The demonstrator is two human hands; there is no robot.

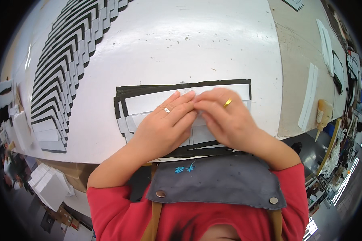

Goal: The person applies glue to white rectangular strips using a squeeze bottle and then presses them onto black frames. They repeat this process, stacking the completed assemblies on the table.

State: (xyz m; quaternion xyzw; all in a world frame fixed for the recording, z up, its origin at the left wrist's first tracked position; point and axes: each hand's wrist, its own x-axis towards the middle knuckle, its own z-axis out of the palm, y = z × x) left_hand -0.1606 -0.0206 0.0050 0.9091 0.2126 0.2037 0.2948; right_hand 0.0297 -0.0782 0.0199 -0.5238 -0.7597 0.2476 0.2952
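Note:
A small pile of white panels with black edging (pixel 149 103) lies at the table's near edge, the sheets slightly askew. My left hand (pixel 165 130) presses on the top panel with its fingers stretched out. Beside it, my right hand (pixel 231 120) is closed, thumb and fingertips drawn together against the left fingertips near the panel's middle. Whatever the right fingers may pinch is hidden. Smaller white flaps or strips show on the panel under both hands.
Overlapping black-edged white panels (pixel 54 100) run in a long row along the left of the white table (pixel 197 48). On the beige board at right lie white strips (pixel 308 96) and a yellowish nozzle bottle (pixel 323 114). White stacked pieces (pixel 50 184) stand below left.

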